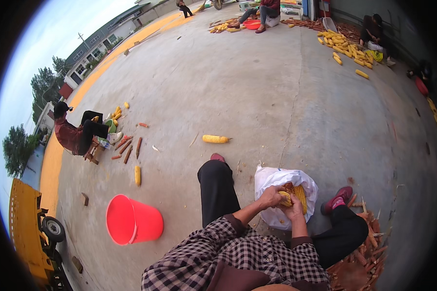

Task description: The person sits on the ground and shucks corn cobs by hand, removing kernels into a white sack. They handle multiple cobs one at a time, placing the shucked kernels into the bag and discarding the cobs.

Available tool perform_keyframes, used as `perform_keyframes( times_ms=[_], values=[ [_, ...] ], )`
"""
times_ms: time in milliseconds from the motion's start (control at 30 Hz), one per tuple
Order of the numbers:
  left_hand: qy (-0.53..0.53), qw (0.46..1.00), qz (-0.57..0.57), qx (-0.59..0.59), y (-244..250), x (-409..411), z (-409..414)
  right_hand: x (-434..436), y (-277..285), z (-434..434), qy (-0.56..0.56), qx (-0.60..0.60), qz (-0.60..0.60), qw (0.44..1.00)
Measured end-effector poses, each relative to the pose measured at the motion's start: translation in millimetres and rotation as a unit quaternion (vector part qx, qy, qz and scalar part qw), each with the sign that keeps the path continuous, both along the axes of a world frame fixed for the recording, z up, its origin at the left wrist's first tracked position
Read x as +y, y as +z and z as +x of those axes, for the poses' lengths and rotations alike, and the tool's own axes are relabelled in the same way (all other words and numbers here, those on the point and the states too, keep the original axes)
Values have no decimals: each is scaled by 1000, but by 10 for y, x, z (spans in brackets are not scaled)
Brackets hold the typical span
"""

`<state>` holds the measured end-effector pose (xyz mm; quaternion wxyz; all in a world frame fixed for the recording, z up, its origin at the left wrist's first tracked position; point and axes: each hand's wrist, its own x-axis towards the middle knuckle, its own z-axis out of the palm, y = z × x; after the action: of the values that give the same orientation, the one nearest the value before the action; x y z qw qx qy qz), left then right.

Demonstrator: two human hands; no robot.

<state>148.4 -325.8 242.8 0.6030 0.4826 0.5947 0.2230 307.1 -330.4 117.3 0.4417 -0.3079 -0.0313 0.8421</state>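
Note:
A white woven plastic sack stands on the concrete between my legs with its mouth spread open. Over that mouth, my left hand and my right hand grip one yellow ear of corn from either side. My fingers cover part of this ear. Another corn ear lies in the sack just beyond my right hand, with reddish-brown matter beside it that I cannot make out clearly. The lower contents of the sack are hidden.
A red bucket lies tilted at my left. Stripped cobs are heaped by my right leg. One corn ear lies ahead. A seated person works at left, others farther off near corn piles. A yellow cart stands far left.

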Motion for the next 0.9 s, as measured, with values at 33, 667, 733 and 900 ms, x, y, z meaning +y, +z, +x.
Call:
perform_keyframes(
  times_ms=[33,667,733,900],
  values=[
    [11,999,35,6,74,30,12,7,61,1,-4,11,5,1000],
    [198,965,113,-127,-167,367,251,-256,1419,-281,-4,-256,263,930],
    [214,954,82,-193,-182,338,285,-260,1364,-288,10,-299,263,917],
    [279,923,-18,-263,-379,393,330,-213,1126,-246,44,-287,258,922]
  ],
)
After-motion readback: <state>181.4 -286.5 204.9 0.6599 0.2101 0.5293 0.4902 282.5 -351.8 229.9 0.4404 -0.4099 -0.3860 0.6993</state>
